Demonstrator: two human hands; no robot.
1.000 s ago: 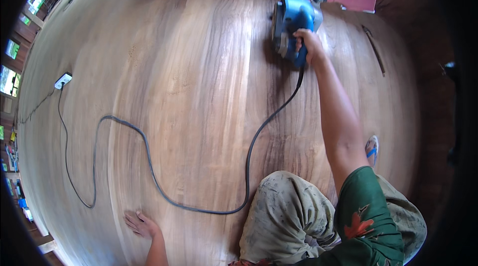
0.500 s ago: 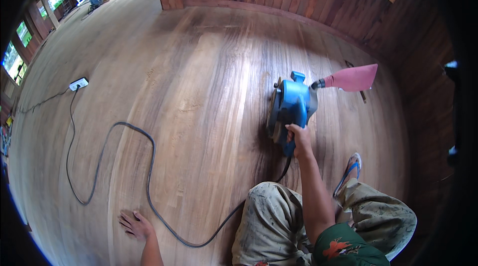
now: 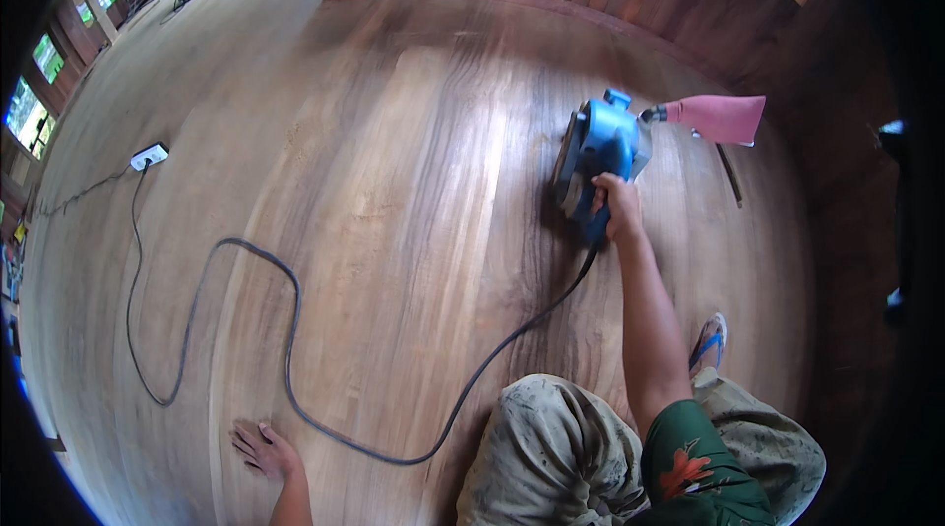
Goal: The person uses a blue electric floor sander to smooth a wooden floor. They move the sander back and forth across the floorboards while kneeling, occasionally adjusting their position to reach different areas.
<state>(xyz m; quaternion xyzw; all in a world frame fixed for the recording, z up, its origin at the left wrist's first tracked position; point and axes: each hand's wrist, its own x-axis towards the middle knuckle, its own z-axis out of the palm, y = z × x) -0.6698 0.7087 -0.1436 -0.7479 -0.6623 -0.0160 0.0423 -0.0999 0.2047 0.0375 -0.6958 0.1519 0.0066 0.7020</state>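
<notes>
Green sleeve, orange print, perhaps floral; stained khaki trousers; blue-strapped sandal

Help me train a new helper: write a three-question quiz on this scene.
1. What colour is the bag on the blue power tool held in the right grip?
2. True or false: the black cord runs from the power tool to the white socket strip.
3. Choose one. The footwear in view is (a) a boot, (b) a flip-flop, (c) a sneaker.

Key: 1. Pink. 2. True. 3. b.
</notes>
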